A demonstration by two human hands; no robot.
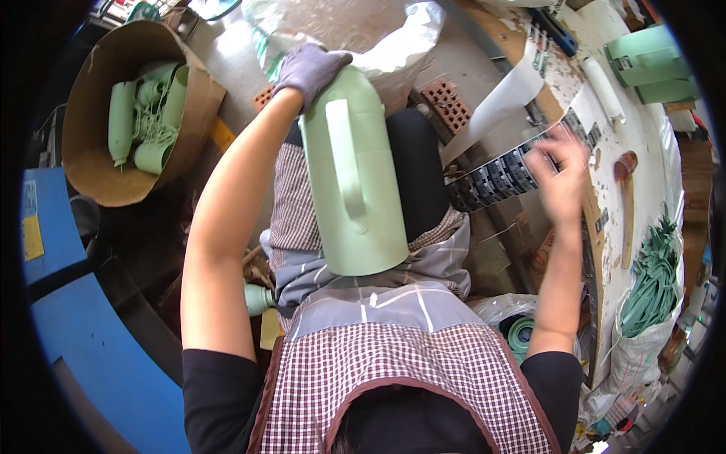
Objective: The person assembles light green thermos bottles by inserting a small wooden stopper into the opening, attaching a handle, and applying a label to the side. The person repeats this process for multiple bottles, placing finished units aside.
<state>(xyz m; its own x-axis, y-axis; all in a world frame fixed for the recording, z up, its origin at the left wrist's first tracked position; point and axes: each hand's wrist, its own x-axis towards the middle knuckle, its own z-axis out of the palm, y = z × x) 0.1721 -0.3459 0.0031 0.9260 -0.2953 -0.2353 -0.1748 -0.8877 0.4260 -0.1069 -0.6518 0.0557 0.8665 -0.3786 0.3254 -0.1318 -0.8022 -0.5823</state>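
A pale green plastic jug body with a long handle lies across my lap, its rounded end away from me. My left hand, in a grey-purple knitted glove, grips that far end. Bare and blurred by motion, my right hand is at the strip of dark printed labels beside the worktable's edge. Its fingers are bent at the strip; whether they pinch a label cannot be made out. White backing paper curves down from the table near the labels.
Left stands a cardboard drum holding green plastic parts, above blue panels. A clear plastic bag lies ahead. On the right worktable are a hammer, a white roll and green jugs; a sack of green strips stands beside it.
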